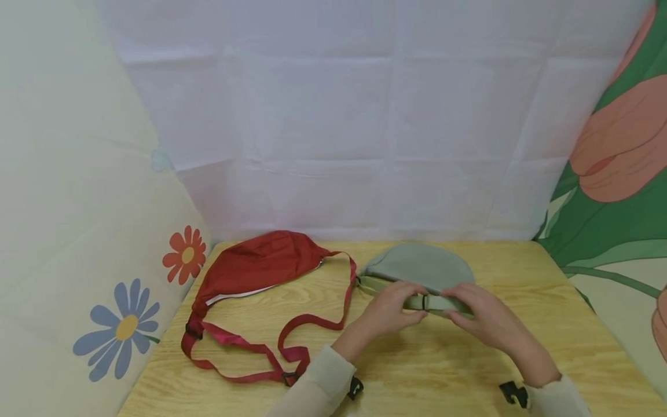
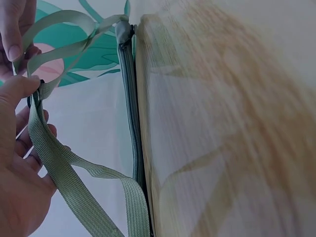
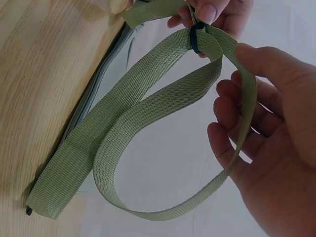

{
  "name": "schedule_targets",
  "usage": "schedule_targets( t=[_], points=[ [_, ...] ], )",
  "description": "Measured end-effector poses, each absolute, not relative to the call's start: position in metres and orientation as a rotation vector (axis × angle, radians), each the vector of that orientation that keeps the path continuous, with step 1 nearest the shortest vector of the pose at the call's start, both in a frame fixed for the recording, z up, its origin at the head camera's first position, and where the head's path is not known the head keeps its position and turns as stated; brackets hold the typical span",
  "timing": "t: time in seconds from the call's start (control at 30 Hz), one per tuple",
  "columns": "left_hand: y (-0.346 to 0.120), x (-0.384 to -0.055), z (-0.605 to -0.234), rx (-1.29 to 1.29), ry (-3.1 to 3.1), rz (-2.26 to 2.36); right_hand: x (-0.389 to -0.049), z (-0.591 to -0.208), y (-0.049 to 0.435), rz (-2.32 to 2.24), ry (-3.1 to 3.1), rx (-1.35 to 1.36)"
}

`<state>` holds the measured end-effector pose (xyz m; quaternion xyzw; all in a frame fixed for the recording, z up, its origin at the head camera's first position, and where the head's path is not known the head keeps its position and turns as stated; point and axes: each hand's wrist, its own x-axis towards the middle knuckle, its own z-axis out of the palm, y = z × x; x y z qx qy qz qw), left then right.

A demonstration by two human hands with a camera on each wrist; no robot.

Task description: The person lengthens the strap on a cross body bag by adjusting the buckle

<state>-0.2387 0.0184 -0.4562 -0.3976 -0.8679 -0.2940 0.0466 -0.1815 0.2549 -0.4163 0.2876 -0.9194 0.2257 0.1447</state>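
Note:
A grey-green waist bag [image 1: 422, 263] lies at the back of the wooden table, its green webbing strap [image 2: 74, 187] raised in front of it. My left hand [image 1: 388, 311] pinches the strap between thumb and fingers at a dark slider buckle [image 3: 194, 38]. To the right of that buckle, my right hand [image 1: 487, 315] pinches the strap between thumb and fingers. In the right wrist view the webbing hangs in a wide loop [image 3: 111, 173] below the hands. The bag's dark zipper [image 2: 129, 108] runs along its edge.
To the left lies a red waist bag [image 1: 266, 263] with its red strap [image 1: 312, 319] looped loosely towards the front. Black plastic pieces [image 1: 356, 388] show by both sleeves. A white cloth [image 1: 323, 127] hangs behind the table [image 1: 417, 370], with flowered cloths at both sides.

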Motion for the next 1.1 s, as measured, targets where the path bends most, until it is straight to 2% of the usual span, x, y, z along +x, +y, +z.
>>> schedule_targets(
  t=[0.47,0.87,1.1],
  points=[
    [0.019,-0.238,-0.453,-1.200,-2.700,-0.894,-0.185,-0.416,0.260,0.693,-2.646,0.813],
    [0.020,-0.238,-0.449,-1.125,-2.811,-0.968,-0.196,-0.420,0.285,0.726,-2.608,0.769],
    [0.018,-0.240,-0.450,-1.111,-2.811,-1.058,-0.202,-0.418,0.300,0.812,-2.735,0.565]
  ],
)
